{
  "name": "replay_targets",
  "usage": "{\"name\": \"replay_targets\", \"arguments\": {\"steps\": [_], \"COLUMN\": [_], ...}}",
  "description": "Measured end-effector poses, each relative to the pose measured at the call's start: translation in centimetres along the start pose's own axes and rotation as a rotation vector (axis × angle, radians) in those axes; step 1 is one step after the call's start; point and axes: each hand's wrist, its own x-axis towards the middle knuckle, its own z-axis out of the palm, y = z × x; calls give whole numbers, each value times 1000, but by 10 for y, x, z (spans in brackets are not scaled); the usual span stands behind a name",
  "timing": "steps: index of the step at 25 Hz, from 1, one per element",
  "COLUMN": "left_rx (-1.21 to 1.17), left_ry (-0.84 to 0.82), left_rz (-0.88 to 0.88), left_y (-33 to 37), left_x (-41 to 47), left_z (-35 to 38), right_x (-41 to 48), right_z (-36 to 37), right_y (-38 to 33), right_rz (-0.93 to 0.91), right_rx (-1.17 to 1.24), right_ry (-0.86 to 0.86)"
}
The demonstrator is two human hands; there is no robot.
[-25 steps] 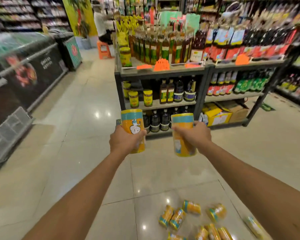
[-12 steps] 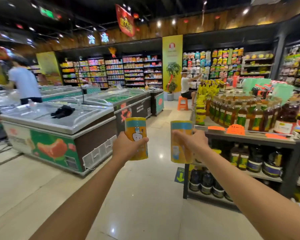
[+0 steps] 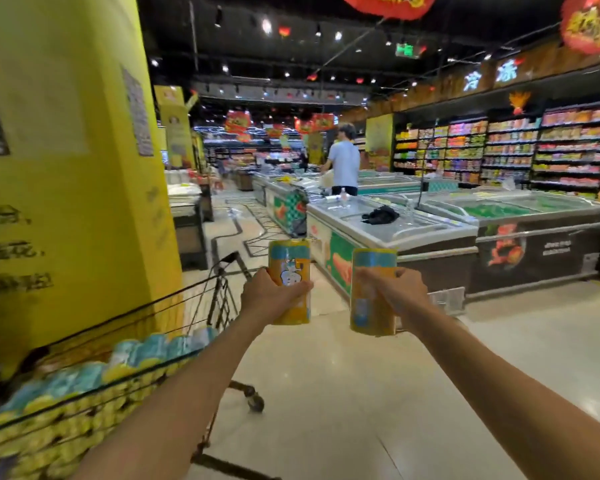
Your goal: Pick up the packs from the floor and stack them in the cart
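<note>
In the head view both forearms reach forward, roughly parallel, and each ends in a hand wrapped round an upright pack. The left hand (image 3: 269, 299) grips the left pack (image 3: 288, 261) round its lower half. Its fingers curl across the front just below a white cartoon figure, and the pack's blue top band stands clear above the knuckles. The right hand (image 3: 394, 289) grips the right pack (image 3: 369, 313) near its upper part, so most of the orange body hangs below the hand. How its fingertips lie on the far side cannot be seen. The two packs are held side by side and apart, above the floor (image 3: 361, 393) and not in the cart (image 3: 219, 292).

The cart stands at the lower left, just beside a yellow pillar (image 3: 66, 168). Its wire basket is filled with stacked packs (image 3: 84, 382) in the same blue and yellow. The left forearm crosses in front of the basket's near side and hides part of it, and the left and bottom edges of the view cut off the rest. Blur smears the stacked packs, so their number and print cannot be made out. One cart wheel (image 3: 255, 403) shows on the floor beside the left forearm.

Beyond the hands stand freezer chests (image 3: 413, 237). A dark object (image 3: 380, 214) lies on one lid, too blurred to name. A person in a light shirt (image 3: 343, 164) stands behind the chests, seen from the back.
</note>
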Motion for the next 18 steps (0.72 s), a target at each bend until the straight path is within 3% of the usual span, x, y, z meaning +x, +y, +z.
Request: {"name": "replay_targets", "arguments": {"steps": [8, 18], "left_rx": [114, 119], "left_ry": [260, 305], "left_rz": [-185, -359], "left_y": [-109, -243], "left_x": [6, 68], "left_z": [-165, -320], "right_x": [-27, -45], "right_z": [208, 438], "right_y": [-14, -13], "right_rz": [-15, 13], "right_rx": [2, 46], "right_ry": [-328, -612]}}
